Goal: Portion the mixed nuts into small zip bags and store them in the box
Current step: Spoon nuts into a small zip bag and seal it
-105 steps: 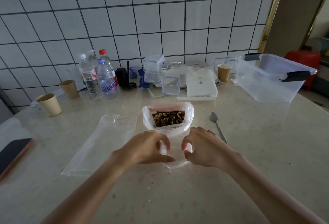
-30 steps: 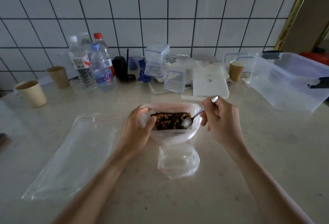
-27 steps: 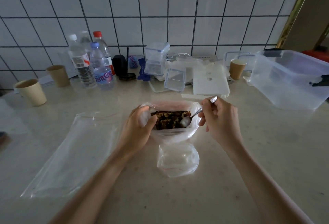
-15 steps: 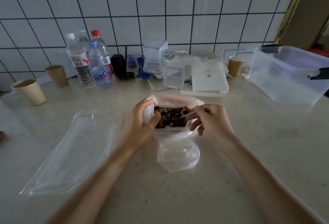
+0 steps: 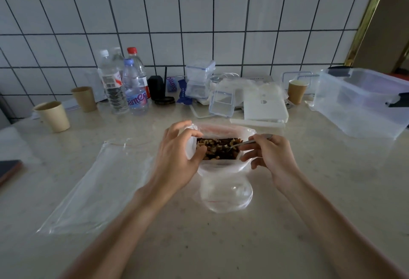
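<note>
A white plastic bag (image 5: 221, 165) stands open at the table's middle with mixed nuts (image 5: 218, 149) inside. My left hand (image 5: 177, 159) grips the bag's left rim, thumb inside the opening. My right hand (image 5: 270, 157) holds a metal spoon (image 5: 250, 142), and its bowl is buried in the nuts. A small clear zip bag (image 5: 225, 194) lies open just in front of the nut bag. A large clear storage box (image 5: 363, 101) with black latches stands at the far right.
A big flat clear bag (image 5: 97, 185) lies to the left. Water bottles (image 5: 124, 83), paper cups (image 5: 53, 116), small lidded containers (image 5: 199, 79) and a white box (image 5: 264, 107) line the tiled wall. A dark phone (image 5: 8, 169) sits at the left edge.
My right hand picked up the spoon from the table and pushed it into the nuts. My left hand moved from the small zip bag to the nut bag's rim.
</note>
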